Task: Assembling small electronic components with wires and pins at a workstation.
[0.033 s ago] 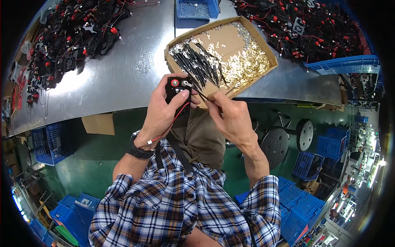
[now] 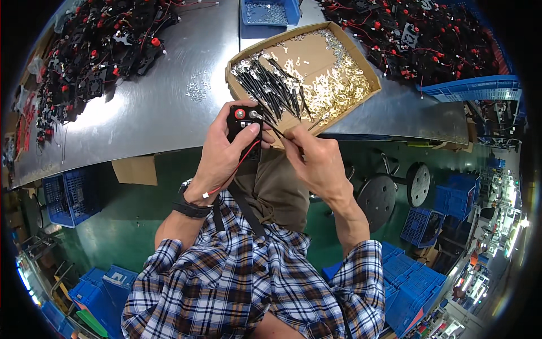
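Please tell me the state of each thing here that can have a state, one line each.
Left hand: gripping small black plastic part with red button.
Right hand: pinching thin black wire.
Open brown cardboard box: holds black wires, brass terminals.
Blue plastic tray: holds small metal pieces.

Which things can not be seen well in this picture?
Head view:
- Black part: mostly covered by left hand.
- Thin piece in right hand: too small to identify.
- Cardboard box contents: too small.
- Blue bin: cut by top edge.

Black module (image 2: 244, 125), red button, red wire; held upright.
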Motion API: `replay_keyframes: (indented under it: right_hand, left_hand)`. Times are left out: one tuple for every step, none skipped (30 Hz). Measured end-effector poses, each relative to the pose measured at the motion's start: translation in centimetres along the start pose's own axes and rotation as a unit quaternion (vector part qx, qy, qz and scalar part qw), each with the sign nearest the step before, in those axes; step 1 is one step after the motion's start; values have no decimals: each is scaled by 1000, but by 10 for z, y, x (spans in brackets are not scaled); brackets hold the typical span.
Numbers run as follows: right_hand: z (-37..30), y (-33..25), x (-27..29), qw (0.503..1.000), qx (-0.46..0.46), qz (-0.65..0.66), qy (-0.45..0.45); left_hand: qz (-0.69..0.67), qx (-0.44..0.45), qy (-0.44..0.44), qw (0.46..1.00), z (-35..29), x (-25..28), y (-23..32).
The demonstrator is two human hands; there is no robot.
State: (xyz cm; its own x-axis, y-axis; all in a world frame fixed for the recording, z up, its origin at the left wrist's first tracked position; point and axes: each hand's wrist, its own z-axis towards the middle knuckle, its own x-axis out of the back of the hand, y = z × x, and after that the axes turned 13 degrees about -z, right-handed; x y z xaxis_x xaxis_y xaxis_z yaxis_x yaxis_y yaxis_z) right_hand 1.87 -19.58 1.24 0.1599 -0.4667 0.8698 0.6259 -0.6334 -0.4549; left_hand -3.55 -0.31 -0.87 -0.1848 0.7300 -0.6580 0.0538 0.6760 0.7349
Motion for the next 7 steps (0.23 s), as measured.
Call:
replay_keyframes:
  right_hand:
    - [0, -2, 1, 1000, 10, -23, -1]
    - [0, -3, 2, 1000, 7, -24, -1]
    - [1, -4, 3, 999, 20, -46, -11]
    - [1, -4, 4, 997, 32, -68, -21]
    - [0, -4, 5, 997, 31, -68, -21]
    - [0, -5, 5, 997, 28, -71, -26]
    - [-1, -4, 4, 996, 25, -74, -31]
  left_hand:
    - [0, 2, 3, 1000, 1, 1, -1]
    - [0, 4, 6, 1000, 1, 1, -2]
    - [-1, 6, 6, 1000, 1, 2, -2]
    - [2, 3, 5, 1000, 2, 1, -1]
    - [4, 0, 5, 1000, 2, 1, -1]
    - [13, 3, 5, 1000, 2, 2, -1]
    - [22, 5, 4, 1000, 1, 2, -1]
